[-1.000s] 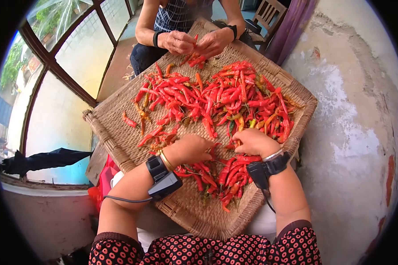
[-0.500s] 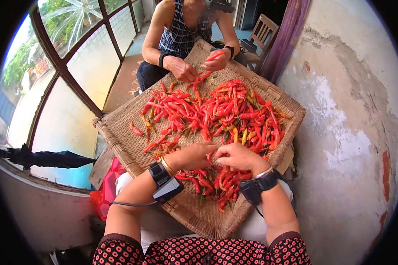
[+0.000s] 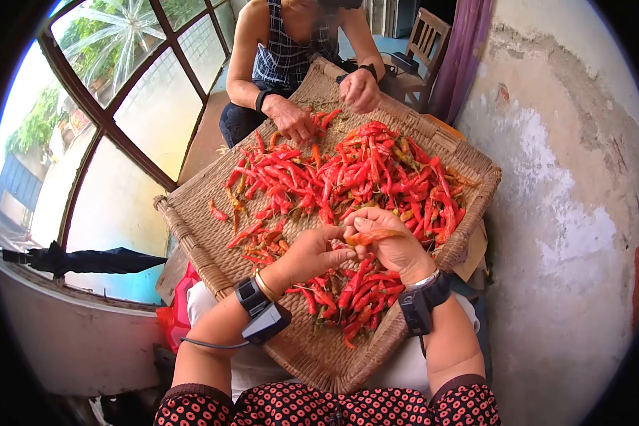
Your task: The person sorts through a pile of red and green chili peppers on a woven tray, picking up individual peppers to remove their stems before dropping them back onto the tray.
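Note:
An orange-red chili pepper [image 3: 375, 236] lies across the fingers of my right hand [image 3: 397, 250], which is closed on it. My left hand [image 3: 309, 254] meets it from the left, thumb and fingers bent around the pepper's left end; the exact contact there is partly hidden. Beneath both hands, a woven tray [image 3: 199, 238] rests over my lap. Red chili peppers [image 3: 362, 167] are heaped across its middle, with some yellowish and orange ones among them. A smaller pile of red peppers [image 3: 358, 295] sits nearer to me, below my hands.
Across the tray sits another person, whose hands [image 3: 291, 119] are over its far side, one among the peppers. A folded black umbrella [image 3: 99, 260] lies by the window at left. The plastered wall [image 3: 547, 213] stands at right, and a wooden chair [image 3: 427, 50] is behind.
My hands have risen slightly from the peppers, and an orange-red pepper now shows in my right hand. The other person's raised hand no longer shows a red pepper.

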Demonstrator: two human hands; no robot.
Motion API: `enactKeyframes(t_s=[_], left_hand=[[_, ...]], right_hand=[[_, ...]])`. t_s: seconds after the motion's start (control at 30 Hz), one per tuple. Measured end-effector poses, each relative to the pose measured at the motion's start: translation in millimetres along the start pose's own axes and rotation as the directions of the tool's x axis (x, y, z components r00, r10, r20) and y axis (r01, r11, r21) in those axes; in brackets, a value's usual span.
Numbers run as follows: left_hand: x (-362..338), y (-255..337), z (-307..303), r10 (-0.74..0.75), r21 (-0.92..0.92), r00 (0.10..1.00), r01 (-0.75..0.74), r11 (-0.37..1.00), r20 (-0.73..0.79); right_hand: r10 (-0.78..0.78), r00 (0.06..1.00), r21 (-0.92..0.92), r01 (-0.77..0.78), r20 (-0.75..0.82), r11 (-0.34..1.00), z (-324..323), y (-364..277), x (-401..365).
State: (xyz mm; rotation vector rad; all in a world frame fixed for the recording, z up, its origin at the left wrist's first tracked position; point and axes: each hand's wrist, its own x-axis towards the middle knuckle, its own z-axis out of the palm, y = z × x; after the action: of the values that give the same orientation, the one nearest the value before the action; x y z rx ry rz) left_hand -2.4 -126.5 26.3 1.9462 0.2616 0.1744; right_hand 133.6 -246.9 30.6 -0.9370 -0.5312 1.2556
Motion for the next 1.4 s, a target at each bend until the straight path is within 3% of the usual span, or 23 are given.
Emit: enactKeyframes(t_s=[0.13, 0.27, 0.43, 0.6, 0.67, 0.73, 0.8, 0.87, 0.93, 1.0, 1.07, 1.13, 1.2, 1.27, 1.3, 1.33, 1.4], left_hand=[[-2, -4, 1, -0.163, -0.151, 0.983, 0.175, 0.973, 0.088], [-10, 2, -6, -0.272, -0.274, 0.95, 0.305, 0.912, 0.153], [-13, 3, -8, -0.274, -0.399, 0.94, 0.334, 0.854, 0.202], [-15, -5, -11, -0.241, -0.267, 0.934, 0.31, 0.912, 0.263], [-15, -4, -10, -0.235, -0.229, 0.933, 0.3, 0.926, 0.272], [-14, -2, -6, -0.201, -0.335, 0.972, 0.231, 0.914, 0.122], [-14, -2, -10, -0.227, -0.281, 0.96, 0.265, 0.922, 0.163], [-13, 1, -16, -0.256, -0.224, 0.944, 0.3, 0.927, 0.206], [-10, 7, -23, -0.389, -0.281, 0.9, 0.432, 0.857, 0.197], [-1, -2, -37, -0.402, -0.325, 0.909, 0.416, 0.849, 0.113], [10, -7, -50, -0.338, -0.496, 0.941, 0.283, 0.821, -0.023], [20, -3, -57, -0.396, -0.601, 0.89, 0.194, 0.775, -0.224], [18, -4, -52, -0.394, -0.502, 0.869, 0.209, 0.839, -0.298], [8, 0, -32, -0.285, -0.068, 0.946, 0.278, 0.958, -0.155], [1, -28, -17, -0.096, 0.313, 0.991, 0.121, 0.942, -0.097], [-6, -23, -7, -0.111, 0.498, 0.99, 0.053, 0.865, 0.087], [-13, -9, 15, -0.315, 0.684, 0.926, 0.093, 0.723, 0.208]], right_hand=[[0.064, 0.998, 0.087, -0.065, 0.019, 0.994, -1, 5, 2], [0.061, 0.996, 0.068, -0.057, -0.06, 0.996, 0, 6, 2], [0.027, 0.998, -0.147, -0.018, 0.056, 0.989, 5, 8, 1], [-0.06, 0.996, -0.179, 0.047, -0.07, 0.983, 8, 5, 3], [-0.07, 0.987, -0.334, 0.019, -0.142, 0.942, 7, 3, 4], [-0.061, 0.991, -0.361, 0.012, -0.123, 0.932, 8, 5, 5], [-0.005, 0.999, -0.418, -0.017, -0.051, 0.908, 12, 6, 5], [-0.001, 0.997, -0.408, -0.033, -0.081, 0.912, 11, 7, 7], [-0.094, 0.977, -0.226, 0.049, -0.193, 0.973, 6, 2, 9], [-0.118, 0.97, -0.176, 0.081, -0.214, 0.981, 1, -5, 8], [-0.15, 0.94, -0.08, 0.131, -0.307, 0.988, -1, -8, 6], [-0.159, 0.935, -0.078, 0.141, -0.318, 0.987, -2, -6, 7], [-0.162, 0.932, -0.089, 0.14, -0.326, 0.986, -2, -6, 6], [-0.159, 0.934, -0.082, 0.14, -0.32, 0.987, -3, -7, 7], [-0.157, 0.938, -0.078, 0.139, -0.309, 0.987, -3, -7, 8], [-0.153, 0.938, -0.077, 0.135, -0.311, 0.988, -3, -6, 8], [-0.137, 0.95, -0.11, 0.109, -0.282, 0.988, -3, -5, 10]])
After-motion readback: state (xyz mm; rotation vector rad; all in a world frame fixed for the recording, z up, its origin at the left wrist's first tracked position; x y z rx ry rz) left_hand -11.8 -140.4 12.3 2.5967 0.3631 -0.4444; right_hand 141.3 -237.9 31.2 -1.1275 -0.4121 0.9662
